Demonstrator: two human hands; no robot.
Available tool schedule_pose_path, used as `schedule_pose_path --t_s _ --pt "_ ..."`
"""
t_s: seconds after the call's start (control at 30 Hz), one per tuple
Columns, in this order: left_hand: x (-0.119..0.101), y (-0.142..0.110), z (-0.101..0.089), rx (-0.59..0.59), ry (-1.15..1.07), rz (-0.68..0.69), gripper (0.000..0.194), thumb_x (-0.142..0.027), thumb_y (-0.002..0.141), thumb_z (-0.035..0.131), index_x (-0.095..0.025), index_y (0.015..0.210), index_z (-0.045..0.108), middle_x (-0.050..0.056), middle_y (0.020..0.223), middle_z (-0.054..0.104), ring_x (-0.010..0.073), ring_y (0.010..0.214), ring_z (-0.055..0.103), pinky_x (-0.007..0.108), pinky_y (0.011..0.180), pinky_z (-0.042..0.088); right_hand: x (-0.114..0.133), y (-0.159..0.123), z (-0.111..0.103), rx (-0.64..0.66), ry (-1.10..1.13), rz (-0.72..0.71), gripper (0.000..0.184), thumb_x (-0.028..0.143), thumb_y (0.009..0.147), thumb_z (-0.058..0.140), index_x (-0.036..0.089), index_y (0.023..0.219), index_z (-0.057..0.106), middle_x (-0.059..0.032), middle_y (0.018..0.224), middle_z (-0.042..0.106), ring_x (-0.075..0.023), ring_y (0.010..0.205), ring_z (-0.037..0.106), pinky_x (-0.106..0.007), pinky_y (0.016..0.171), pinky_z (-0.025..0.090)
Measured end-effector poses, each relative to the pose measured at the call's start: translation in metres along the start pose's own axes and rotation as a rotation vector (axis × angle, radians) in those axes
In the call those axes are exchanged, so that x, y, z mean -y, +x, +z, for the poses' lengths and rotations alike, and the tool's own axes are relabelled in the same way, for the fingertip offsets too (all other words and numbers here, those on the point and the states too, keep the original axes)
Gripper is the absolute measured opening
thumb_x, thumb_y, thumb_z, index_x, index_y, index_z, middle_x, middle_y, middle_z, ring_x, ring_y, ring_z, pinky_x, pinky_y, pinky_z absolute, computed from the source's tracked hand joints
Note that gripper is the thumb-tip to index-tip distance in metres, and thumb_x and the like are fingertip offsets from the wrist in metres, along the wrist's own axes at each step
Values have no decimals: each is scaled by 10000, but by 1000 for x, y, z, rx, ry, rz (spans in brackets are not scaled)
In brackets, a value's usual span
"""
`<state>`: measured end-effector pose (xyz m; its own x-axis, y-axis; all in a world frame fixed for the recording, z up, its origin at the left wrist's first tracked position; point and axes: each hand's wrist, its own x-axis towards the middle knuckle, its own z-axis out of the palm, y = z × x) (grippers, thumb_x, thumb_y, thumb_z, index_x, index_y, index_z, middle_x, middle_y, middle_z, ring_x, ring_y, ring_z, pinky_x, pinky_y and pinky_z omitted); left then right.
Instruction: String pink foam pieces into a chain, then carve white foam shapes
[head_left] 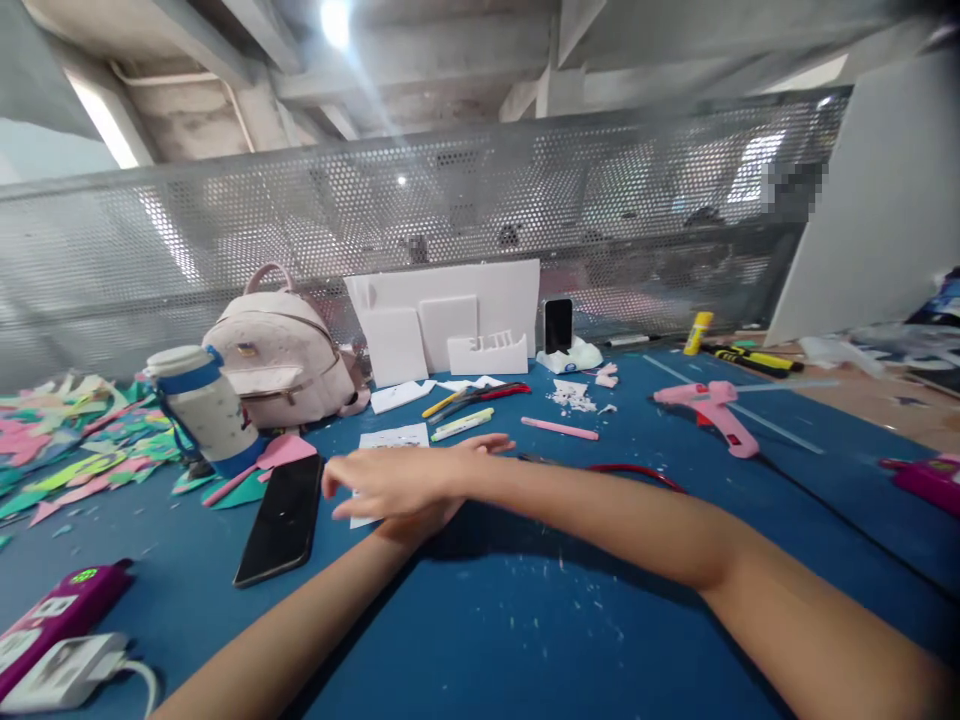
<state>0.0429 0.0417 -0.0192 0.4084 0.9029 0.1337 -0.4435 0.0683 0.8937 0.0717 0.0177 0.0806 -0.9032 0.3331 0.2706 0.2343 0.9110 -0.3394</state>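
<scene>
My forearms cross over the blue table (525,640). My right hand (397,480) reaches leftward across my left wrist, its fingers stretched out and apart, holding nothing visible. Beneath it is my left hand (491,445); most of it is hidden, but its extended fingertips show beyond the right wrist. A white paper sheet (405,434) with markings lies partly covered by the hands. Left of the right fingertips lies a black phone (281,520). Behind the hands are a yellow-green highlighter (463,425) and a pink pen (560,429). A red-handled tool (637,472) is partly hidden behind my right forearm.
White foam pieces (450,310) stand at the back beside a pink backpack (277,350). A bottle (202,405) and colourful scraps (82,430) are left. A corded pink glue gun (716,410) lies right. A purple power strip (67,615) is front left.
</scene>
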Motion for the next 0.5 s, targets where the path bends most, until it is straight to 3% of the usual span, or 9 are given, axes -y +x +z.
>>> schedule_pose_path --t_s 0.03,0.07,0.17,0.23,0.37,0.5 --pt "1 2 -2 30 23 -17 285 -318 977 617 -176 1224 623 91 1271 626 255 1082 647 444 907 562 9 9 19 15 5 -18 291 337 983 622 146 1202 619 -85 1179 654 -212 979 669 -404 837 577" --pt "1 4 -4 71 47 -34 296 -307 971 628 -166 1231 615 99 1262 629 247 1071 652 450 902 563 14 18 34 24 4 -23 243 339 1002 587 206 1202 629 -90 1236 634 -213 1021 651 -396 865 572" --pt "0 10 -10 156 84 -62 303 -292 958 650 -154 1226 621 103 1267 636 248 1083 653 474 938 543 11 46 59 115 13 -124 281 343 975 631 156 1185 622 -87 1180 650 -225 1010 659 -415 859 568" --pt "1 12 -13 184 87 -63 310 -286 953 656 -156 1233 623 104 1287 634 254 1107 648 490 970 523 2 62 63 151 15 -180 216 343 931 682 159 1036 636 -84 1053 701 -246 973 676 -376 829 559" --pt "4 14 -17 211 72 -60 319 -284 955 654 -157 1245 615 104 1289 631 256 1108 648 490 965 527 -9 74 64 87 39 -217 138 321 992 568 184 1006 580 -114 1115 704 -277 1022 665 -395 868 512" --pt "8 16 -19 213 36 -59 305 -284 952 658 -152 1225 627 100 1254 652 250 1092 656 489 973 519 -10 76 68 67 99 -148 101 304 970 579 209 938 590 -45 944 734 -257 915 701 -374 848 518"
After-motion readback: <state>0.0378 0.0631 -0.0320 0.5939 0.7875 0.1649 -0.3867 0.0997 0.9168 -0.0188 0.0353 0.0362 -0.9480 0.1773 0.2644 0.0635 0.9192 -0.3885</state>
